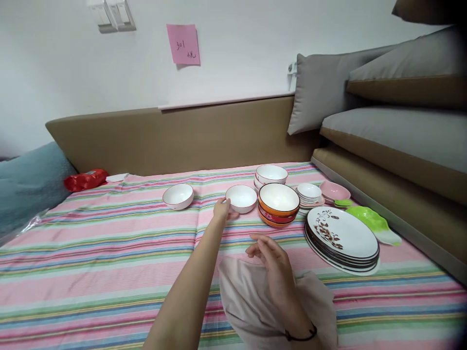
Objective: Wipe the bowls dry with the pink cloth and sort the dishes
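A white bowl [241, 197] with a thin red rim is pinched at its left edge by my left hand [222, 210], the arm stretched forward. Above my lap hovers my right hand [273, 262], empty, its fingers loosely bent and thumb side up. A similar white bowl [178, 196] sits apart on the left. Right of the held bowl stands a stack of orange and red bowls [279, 204], with more white red-rimmed bowls [272, 173] stacked behind it.
A stack of flowered plates [343, 233] lies at the right, near small white dishes [309, 191], a pink bowl [334, 190] and a green leaf-shaped dish [370, 221]. A red package [86, 180] is at far left. Cushions [401, 131] line the right on the striped cloth [109, 253].
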A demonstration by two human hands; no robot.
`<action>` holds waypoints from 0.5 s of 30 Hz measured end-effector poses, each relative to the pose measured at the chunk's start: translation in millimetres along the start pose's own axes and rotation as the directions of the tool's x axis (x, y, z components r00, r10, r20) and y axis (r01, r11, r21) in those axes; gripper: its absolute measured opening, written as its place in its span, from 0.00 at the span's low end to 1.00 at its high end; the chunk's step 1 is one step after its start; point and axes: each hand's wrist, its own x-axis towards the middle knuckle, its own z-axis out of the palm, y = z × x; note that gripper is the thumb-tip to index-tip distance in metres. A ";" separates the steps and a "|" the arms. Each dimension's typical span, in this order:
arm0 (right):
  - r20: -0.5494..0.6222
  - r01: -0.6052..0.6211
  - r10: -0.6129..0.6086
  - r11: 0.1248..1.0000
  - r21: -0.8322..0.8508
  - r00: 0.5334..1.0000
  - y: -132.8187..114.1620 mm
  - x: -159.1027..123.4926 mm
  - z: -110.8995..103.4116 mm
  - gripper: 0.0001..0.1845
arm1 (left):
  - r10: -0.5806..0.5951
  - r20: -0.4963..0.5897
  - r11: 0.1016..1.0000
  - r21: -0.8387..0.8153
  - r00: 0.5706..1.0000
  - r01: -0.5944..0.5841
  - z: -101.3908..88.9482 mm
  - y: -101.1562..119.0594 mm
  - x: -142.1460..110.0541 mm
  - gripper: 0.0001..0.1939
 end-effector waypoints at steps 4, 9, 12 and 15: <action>0.017 -0.037 0.037 0.999 0.028 0.999 0.4 -2.4 6.8 0.14 | 0.001 -0.011 1.000 0.018 1.000 -0.001 10.7 -5.1 -3.3 0.24; 0.045 -0.058 0.056 0.997 0.043 0.997 -3.4 -6.1 15.7 0.13 | 0.005 -0.010 1.000 0.023 1.000 -0.005 16.1 -5.6 -7.5 0.26; 0.040 -0.060 0.059 0.997 0.044 0.997 -5.7 -6.0 16.2 0.13 | -0.013 0.034 1.000 0.021 0.999 0.012 16.8 -3.7 -8.6 0.27; 0.041 -0.060 0.058 0.997 0.041 0.997 -6.0 -4.8 14.5 0.13 | -0.034 0.079 0.999 0.021 0.996 0.032 15.7 -3.9 -10.2 0.33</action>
